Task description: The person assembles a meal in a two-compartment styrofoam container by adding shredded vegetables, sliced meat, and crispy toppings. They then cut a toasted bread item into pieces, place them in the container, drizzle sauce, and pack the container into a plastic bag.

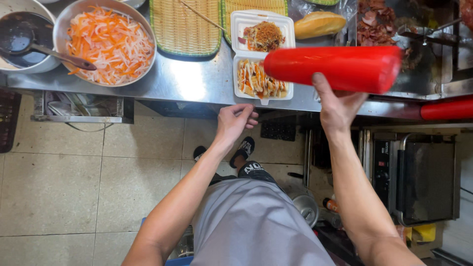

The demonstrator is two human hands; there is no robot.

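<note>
Head view: right hand point(337, 106) around smooth red cylindrical bottle point(335, 68).

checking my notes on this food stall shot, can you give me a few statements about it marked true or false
1. The right hand holds a red bottle lying sideways over the counter. True.
2. The left hand grips a spoon. False: it holds nothing and hangs below the counter edge.
3. The foam box is open with food in both halves. True.
4. The bowl of shredded carrot is to the right of the box. False: it is to the left.
5. A bread roll lies beyond the box. True.
</note>
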